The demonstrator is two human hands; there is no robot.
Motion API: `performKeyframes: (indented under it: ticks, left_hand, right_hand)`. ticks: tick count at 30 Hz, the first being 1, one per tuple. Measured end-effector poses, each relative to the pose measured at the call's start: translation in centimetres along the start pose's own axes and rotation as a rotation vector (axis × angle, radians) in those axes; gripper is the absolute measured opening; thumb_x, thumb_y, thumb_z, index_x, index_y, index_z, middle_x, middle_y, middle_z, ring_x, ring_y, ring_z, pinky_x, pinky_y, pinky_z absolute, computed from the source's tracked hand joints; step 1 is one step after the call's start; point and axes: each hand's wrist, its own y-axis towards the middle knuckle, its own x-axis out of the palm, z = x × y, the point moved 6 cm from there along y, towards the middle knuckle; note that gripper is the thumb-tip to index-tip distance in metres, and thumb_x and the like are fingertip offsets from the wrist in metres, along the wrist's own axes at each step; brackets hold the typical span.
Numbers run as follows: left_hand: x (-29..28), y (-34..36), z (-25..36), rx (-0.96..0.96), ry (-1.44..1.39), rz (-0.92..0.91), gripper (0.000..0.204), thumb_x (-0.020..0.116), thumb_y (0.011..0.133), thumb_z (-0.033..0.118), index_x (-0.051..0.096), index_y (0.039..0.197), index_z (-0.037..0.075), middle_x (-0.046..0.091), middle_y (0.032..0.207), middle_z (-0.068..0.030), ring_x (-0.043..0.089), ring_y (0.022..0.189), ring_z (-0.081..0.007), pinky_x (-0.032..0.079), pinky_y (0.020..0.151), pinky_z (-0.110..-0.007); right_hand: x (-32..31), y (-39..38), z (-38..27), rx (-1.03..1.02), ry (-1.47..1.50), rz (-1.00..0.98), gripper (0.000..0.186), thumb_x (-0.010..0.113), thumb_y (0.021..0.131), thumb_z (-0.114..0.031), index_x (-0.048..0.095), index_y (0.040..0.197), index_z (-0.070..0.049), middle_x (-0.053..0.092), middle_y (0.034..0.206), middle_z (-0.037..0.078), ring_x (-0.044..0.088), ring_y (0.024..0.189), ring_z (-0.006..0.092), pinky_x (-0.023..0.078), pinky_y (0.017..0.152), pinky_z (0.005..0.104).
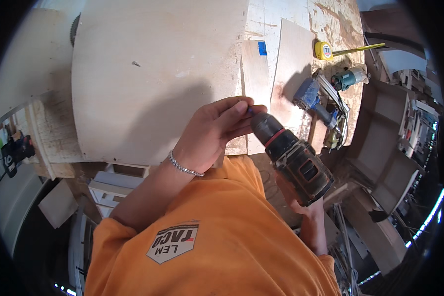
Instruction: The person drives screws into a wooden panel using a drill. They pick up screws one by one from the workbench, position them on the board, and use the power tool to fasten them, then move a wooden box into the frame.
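A black cordless drill point(296, 160) with a red ring lies slantwise in front of me, its chuck toward the upper left. My right hand point(293, 195) is wrapped round its grip, mostly hidden beneath the tool body. At the chuck's nose my left hand point(219, 118) pinches with thumb and fingers. A small blue piece point(250, 111) shows between those fingertips; its kind is too small to tell. Under the left hand lies a large pale plywood panel point(158, 64). A narrow wood strip point(255, 69) with blue tape lies just beyond the hands.
Right on the workbench point(330, 19) are a yellow tape measure point(323, 50), a blue nail gun point(311, 96) and a green trim router point(348, 79). Another thin board point(293, 49) lies beside the strip. A black power tool point(17, 153) sits far left. Wooden cabinet parts point(380, 123) stand at right.
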Motion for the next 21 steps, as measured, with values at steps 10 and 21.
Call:
performKeyframes:
  ticks: [10,21]
  left_hand:
    - [-0.1,5.4,1.4,-0.061,-0.454,0.076,0.044,0.051,0.108,0.020,0.046,0.142,-0.007,0.060,0.138,-0.0167,0.057,0.130,-0.0240,0.044,0.116,-0.037]
    - [-0.6,5.8,1.0,-0.139,-0.680,0.130,0.030,0.046,0.110,0.019,0.060,0.122,-0.005,0.068,0.126,-0.0177,0.066,0.116,-0.0226,0.053,0.106,-0.037]
  right_hand:
    - [0.8,9.8,-8.4,0.234,-0.345,0.032,0.030,0.075,0.080,-0.008,0.069,0.109,-0.001,0.072,0.096,0.009,0.067,0.084,0.0163,0.055,0.078,0.0328]
    - [0.0,13.5,-10.9,0.424,-0.496,-0.107,0.044,0.080,0.076,-0.010,0.066,0.117,-0.001,0.073,0.103,0.015,0.070,0.092,0.0273,0.055,0.087,0.0374]
